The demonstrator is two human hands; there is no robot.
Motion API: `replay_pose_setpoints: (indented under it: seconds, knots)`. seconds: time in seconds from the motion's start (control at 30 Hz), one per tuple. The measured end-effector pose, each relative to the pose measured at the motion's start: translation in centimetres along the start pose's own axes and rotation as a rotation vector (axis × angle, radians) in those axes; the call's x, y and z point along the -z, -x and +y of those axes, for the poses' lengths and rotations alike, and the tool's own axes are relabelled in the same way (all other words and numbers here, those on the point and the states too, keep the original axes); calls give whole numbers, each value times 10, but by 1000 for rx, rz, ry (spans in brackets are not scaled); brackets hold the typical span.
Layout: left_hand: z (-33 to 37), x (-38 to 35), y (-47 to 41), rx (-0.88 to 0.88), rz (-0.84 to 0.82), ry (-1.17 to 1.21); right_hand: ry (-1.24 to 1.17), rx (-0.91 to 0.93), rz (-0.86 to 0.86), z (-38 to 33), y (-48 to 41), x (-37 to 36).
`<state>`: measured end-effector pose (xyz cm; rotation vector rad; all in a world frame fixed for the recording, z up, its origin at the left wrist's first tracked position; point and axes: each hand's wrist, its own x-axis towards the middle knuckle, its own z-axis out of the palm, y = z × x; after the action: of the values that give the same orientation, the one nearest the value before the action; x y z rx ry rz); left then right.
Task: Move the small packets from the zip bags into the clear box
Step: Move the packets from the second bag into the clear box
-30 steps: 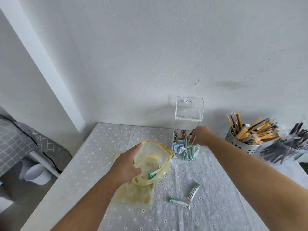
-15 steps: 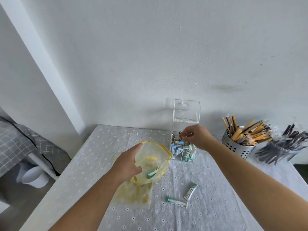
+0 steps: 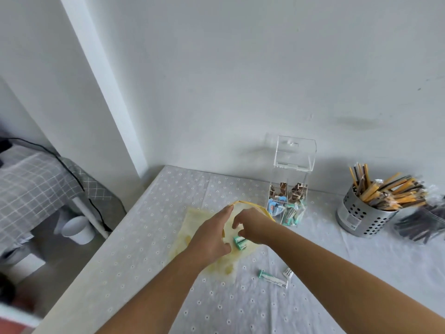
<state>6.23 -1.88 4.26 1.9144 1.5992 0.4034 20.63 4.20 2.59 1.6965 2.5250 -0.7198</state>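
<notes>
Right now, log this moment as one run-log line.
left hand: holding zip bag open | right hand: in bag mouth at teal packets | clear box: lid up, partly filled | two packets loose on table

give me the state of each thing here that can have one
clear box: lid up, part filled with packets
zip bag: mouth open, on the table
left hand: holds the bag's mouth open
right hand: reaching into the bag, on green packets
loose packets: lying flat on the cloth
metal holder: upright, full of sticks
</notes>
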Motion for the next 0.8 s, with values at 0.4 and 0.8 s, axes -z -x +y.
replay_pose_setpoints:
  seconds: [0.4,0.8]
  knots:
    - [-11,0,11,-27,-6,32,379,5,-254,9,-30,-57]
    - [-35,-10,0,16,-22,84,411,139,-205,10,-44,-61]
